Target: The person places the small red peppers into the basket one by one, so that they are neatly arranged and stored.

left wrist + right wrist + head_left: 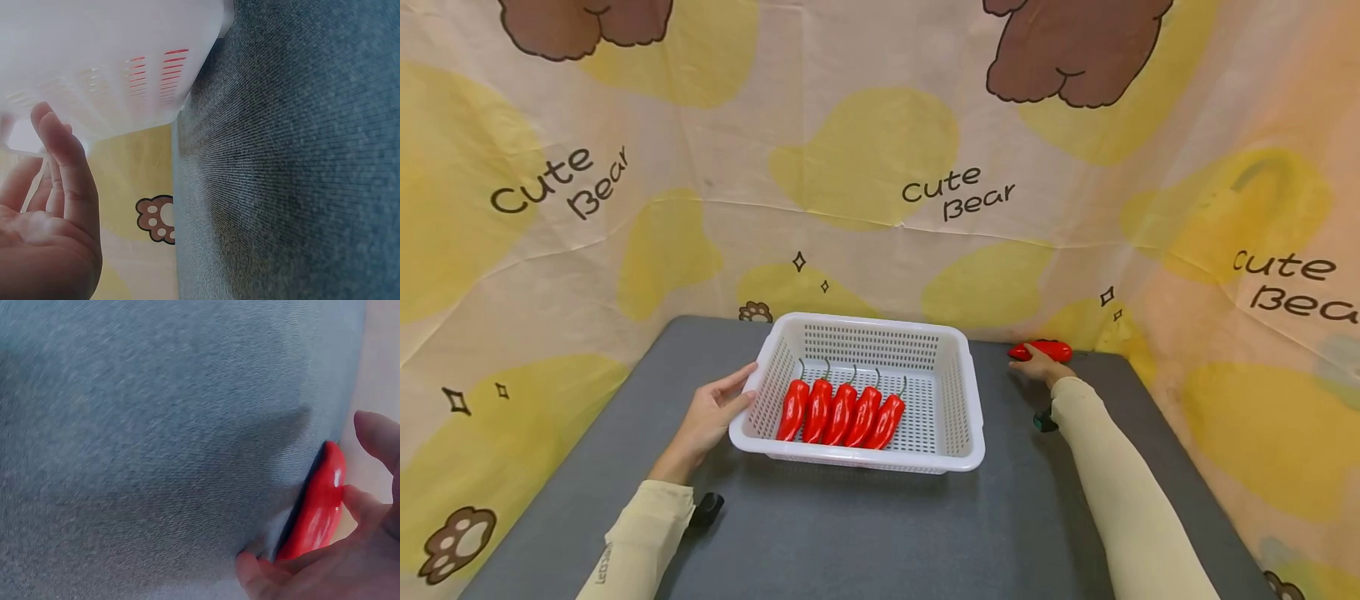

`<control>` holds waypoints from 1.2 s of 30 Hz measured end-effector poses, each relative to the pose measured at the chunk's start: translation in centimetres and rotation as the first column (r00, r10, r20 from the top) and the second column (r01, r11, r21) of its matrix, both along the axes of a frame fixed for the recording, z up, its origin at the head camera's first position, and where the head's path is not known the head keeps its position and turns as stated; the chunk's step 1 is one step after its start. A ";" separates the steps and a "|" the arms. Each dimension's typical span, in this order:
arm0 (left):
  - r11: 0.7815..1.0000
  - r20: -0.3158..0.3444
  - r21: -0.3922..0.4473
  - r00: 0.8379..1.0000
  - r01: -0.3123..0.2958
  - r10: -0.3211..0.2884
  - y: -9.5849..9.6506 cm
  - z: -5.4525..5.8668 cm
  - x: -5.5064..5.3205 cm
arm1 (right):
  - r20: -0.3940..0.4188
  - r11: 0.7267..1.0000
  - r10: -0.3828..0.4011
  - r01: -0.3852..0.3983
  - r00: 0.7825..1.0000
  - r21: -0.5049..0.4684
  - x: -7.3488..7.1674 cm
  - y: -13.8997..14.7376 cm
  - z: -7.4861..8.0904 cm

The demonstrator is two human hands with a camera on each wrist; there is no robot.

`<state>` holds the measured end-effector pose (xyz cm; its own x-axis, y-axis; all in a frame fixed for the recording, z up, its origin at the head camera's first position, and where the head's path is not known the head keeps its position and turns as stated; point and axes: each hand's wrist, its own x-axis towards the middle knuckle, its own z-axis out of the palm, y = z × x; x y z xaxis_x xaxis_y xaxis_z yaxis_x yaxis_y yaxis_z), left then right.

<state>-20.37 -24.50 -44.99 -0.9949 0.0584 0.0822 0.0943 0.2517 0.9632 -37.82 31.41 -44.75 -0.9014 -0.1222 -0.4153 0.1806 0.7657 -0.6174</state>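
Observation:
Several red chili peppers (pixel 842 415) lie side by side in a white perforated plastic basket (pixel 857 460), their green stems toward its far side. My left hand (pixel 711 417) is at the basket's left rim, with the thumb and fingers touching it from outside. In the left wrist view, the left hand (pixel 53 206) has its fingers loosely bent beside the basket wall (pixel 112 44). Over at the back right, my right hand (pixel 1040 367) reaches to another red pepper (pixel 1052 350). The right wrist view shows the right hand (pixel 350 556) with spread fingers around that pepper (pixel 322 506), one fingertip against it.
The grey table (pixel 880 533) runs back to a cloth backdrop (pixel 850 167) with bears and lettering. Cloth also hangs along the left and right sides. The lone pepper lies at the table's back edge, right of the basket.

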 end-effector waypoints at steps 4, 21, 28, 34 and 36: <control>1.000 -0.002 0.010 1.000 0.001 -0.001 0.0 -0.1 0.0 | -0.013 1.000 0.008 -0.008 1.000 0.027 0.4 0.0 0.0; 1.000 -0.011 0.011 1.000 -0.004 0.004 0.0 -0.2 0.0 | 0.007 0.970 0.061 -0.061 0.998 0.235 1.4 -0.2 1.4; 1.000 -0.005 -0.005 1.000 -0.012 0.012 0.1 -0.1 0.2 | -0.018 0.954 0.092 -0.083 0.996 0.288 1.4 -0.7 1.5; 1.000 -0.007 -0.015 1.000 -0.015 0.015 0.0 -0.2 0.3 | -0.067 0.953 0.069 -0.046 0.995 0.299 1.7 -0.3 0.9; 1.000 -0.008 -0.019 1.000 -0.016 0.016 0.0 -0.2 0.3 | -0.093 0.956 0.038 -0.009 0.995 0.292 1.8 0.0 0.8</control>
<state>-20.08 -24.50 -45.19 -0.9950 0.0444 0.0892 0.0979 0.2716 0.9574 -36.04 31.38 -43.92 -0.9374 -0.0307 -0.3469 0.1109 0.9180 -0.3809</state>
